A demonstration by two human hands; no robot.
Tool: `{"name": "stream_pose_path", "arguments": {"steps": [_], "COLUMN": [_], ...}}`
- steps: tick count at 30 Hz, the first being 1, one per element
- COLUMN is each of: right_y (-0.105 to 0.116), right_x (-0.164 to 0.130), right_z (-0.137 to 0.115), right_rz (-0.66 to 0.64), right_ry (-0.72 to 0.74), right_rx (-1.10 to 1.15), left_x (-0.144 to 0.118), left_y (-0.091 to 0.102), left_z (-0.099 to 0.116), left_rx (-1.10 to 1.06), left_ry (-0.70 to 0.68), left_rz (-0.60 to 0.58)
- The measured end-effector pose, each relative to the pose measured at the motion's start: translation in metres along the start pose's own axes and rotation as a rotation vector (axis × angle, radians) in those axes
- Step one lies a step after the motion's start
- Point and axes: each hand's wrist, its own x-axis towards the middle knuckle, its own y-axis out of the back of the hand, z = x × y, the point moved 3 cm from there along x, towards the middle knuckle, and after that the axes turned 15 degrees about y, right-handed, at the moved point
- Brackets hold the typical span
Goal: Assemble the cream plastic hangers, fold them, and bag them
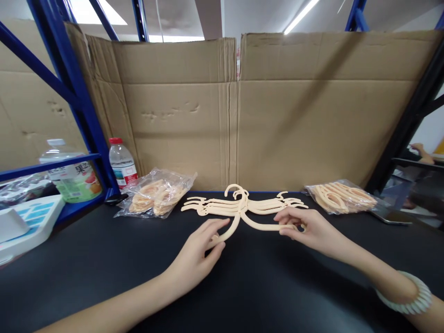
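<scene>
A cream folding clothes hanger (261, 226) is held between my two hands over the black tabletop, its arms spread and its hook upward. My left hand (203, 249) pinches the end of the left arm between thumb and fingers. At the other end, my right hand (307, 229) grips the right arm's tip, fingers closed over it. Just behind lies a row of several matching hangers (218, 207), laid close together with their hooks near the middle. The held hanger's centre overlaps them in view, so I cannot tell whether they touch.
Plastic bags of cream hanger parts lie at left (156, 194) and right (342, 196). A red-capped water bottle (122, 164) stands by the blue frame (81, 115). Cardboard (180, 115) walls the back. A phone-like flat object (391, 216) rests far right, a white-and-blue tray (33, 226) far left.
</scene>
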Motion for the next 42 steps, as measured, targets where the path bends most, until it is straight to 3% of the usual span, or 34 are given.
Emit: {"name": "stream_pose_path", "arguments": {"steps": [3,6,9,14,18,21,27,31,37,42], "right_y": [0.000,0.003,0.007,0.005,0.001,0.000,-0.002,-0.007,-0.015,-0.011], "right_x": [0.000,0.001,0.001,-0.001,-0.002,-0.002,0.000,-0.001,-0.003,-0.001], "right_z": [0.002,-0.001,-0.007,-0.017,-0.022,-0.018,-0.002,0.013,0.027,0.021], "right_rz": [-0.031,-0.046,-0.025,-0.006,0.039,0.079,0.208,0.271,0.314,0.310], "right_ry": [0.141,0.259,0.243,0.110,0.124,0.095,0.004,-0.170,-0.332,-0.379], "right_rx": [-0.165,-0.397,-0.632,-0.921,-1.029,-0.874,-0.233,0.135,0.443,0.503], "left_x": [0.007,0.013,0.016,0.016,0.015,0.015,0.014,0.013,0.011,0.010], "left_y": [0.003,0.002,0.002,0.004,0.005,0.006,0.006,0.007,0.008,0.007], "left_z": [-0.009,-0.021,-0.027,-0.025,-0.021,-0.020,-0.022,-0.021,-0.013,-0.013], "left_rx": [-0.163,-0.330,-0.457,-0.521,-0.538,-0.547,-0.541,-0.520,-0.528,-0.627], "left_ry": [0.157,0.319,0.407,0.437,0.446,0.448,0.429,0.429,0.384,0.414], "left_rz": [0.056,0.037,0.060,0.080,0.085,0.086,0.098,0.119,0.115,0.120]}}
